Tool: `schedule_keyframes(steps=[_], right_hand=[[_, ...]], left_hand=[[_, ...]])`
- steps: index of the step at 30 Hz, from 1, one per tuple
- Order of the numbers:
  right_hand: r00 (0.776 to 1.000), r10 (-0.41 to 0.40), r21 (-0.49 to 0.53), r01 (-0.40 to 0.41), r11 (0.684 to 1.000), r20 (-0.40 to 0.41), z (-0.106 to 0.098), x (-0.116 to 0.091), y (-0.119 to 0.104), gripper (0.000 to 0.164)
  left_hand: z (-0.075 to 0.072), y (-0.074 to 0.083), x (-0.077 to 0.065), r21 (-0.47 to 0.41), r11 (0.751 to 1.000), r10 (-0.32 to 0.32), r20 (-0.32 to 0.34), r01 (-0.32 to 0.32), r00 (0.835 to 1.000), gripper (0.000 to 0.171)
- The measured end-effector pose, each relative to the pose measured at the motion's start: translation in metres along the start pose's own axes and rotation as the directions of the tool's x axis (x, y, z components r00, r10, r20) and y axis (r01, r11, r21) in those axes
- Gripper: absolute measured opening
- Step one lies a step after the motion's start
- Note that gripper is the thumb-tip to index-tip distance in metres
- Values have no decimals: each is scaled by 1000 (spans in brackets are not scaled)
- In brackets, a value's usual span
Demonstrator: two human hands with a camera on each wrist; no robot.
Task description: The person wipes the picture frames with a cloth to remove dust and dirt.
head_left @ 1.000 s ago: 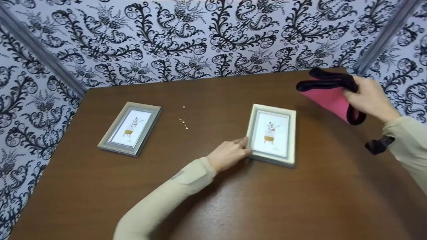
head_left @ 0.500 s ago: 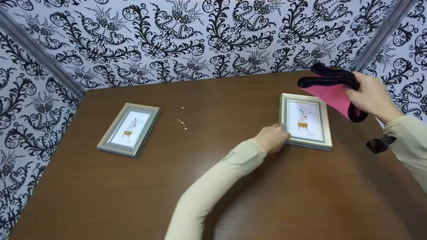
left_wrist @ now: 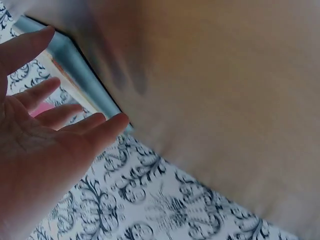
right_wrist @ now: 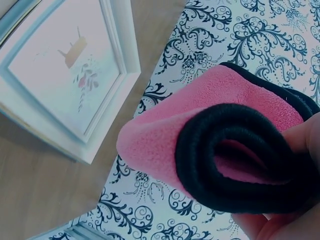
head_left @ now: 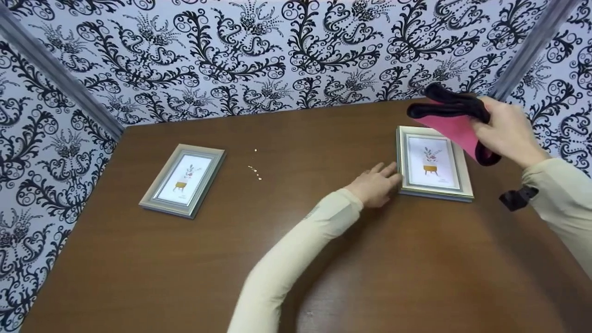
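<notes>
Pushed along the tabletop (head_left: 185, 268), the right frame (head_left: 431, 162) now sits farther out at 3 o'clock and a bit farther back than a second ago. The left frame (head_left: 182, 180) has stayed at 9 o'clock. So the sliding of the right frame looks nearly done to me.

Nearest, the left sleeve (head_left: 296, 249) comes up from 6 o'clock and bends toward 3. At its end, the left hand (head_left: 375, 186) is flat, fingers straight and spread, beside the right frame's near-left edge. It grips nothing; I can't tell if the tips touch. Up at 2 o'clock, the right hand (head_left: 506, 132) pinches a folded pink cloth (head_left: 455, 129) with black edges, and it hides the frame's top right corner. Little pale bits (head_left: 255, 170) lie near the middle, toward 9. Farthest, at 12, is the swirly wall (head_left: 286, 46).
</notes>
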State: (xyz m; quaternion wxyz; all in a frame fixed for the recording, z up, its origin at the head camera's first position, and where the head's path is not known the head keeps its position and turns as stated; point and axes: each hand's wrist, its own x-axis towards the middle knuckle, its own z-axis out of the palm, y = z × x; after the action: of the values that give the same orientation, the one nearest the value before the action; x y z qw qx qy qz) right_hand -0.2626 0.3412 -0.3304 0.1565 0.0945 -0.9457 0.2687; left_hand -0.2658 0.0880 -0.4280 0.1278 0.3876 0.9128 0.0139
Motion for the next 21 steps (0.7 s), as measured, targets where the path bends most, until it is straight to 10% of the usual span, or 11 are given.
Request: schedule_keyframes(steps=[11, 21], right_hand=[[1000, -20, 40, 20, 999, 16, 9, 2, -9, 41], [999, -32, 38, 31, 999, 34, 11, 3, -9, 42]], left_hand=[[-11, -112, -71, 127, 975, -188, 11, 185, 982, 54], [-9, -229, -193, -44, 927, -373, -193, 372, 908, 44]])
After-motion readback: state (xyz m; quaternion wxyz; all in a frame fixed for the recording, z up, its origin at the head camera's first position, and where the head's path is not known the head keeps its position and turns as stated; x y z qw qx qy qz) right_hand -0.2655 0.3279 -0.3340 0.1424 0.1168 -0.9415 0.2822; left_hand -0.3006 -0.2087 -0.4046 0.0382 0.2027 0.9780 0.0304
